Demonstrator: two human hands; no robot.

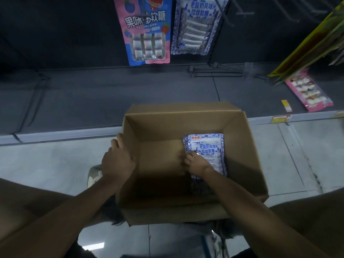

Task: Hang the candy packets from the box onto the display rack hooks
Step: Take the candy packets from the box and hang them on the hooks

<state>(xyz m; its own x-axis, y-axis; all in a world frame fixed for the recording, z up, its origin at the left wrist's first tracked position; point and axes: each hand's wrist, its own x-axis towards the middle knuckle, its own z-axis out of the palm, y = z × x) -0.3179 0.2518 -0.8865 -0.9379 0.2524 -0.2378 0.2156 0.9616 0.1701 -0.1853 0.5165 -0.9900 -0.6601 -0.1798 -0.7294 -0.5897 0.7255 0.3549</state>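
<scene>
An open cardboard box (pixel 240 146) stands on the floor in front of a dark display rack. Inside it, at the right, lies a small stack of blue-and-white candy packets (pixel 206 144). My right hand (pixel 195 162) is down in the box with its fingers curled on the top packet's left edge. My left hand (pixel 117 161) grips the box's left wall at the rim. On the rack above hang a matching blue-and-white packet (pixel 195 27) and a pink-and-blue packet (pixel 147 32).
Bare metal hooks (pixel 216 71) stick out of the rack right of the hung packets. Yellow packets (pixel 314 43) hang at far right, a pink packet (pixel 309 90) below them. A shelf edge (pixel 65 135) runs behind the box. A shoe (pixel 95 175) shows by the box's left side.
</scene>
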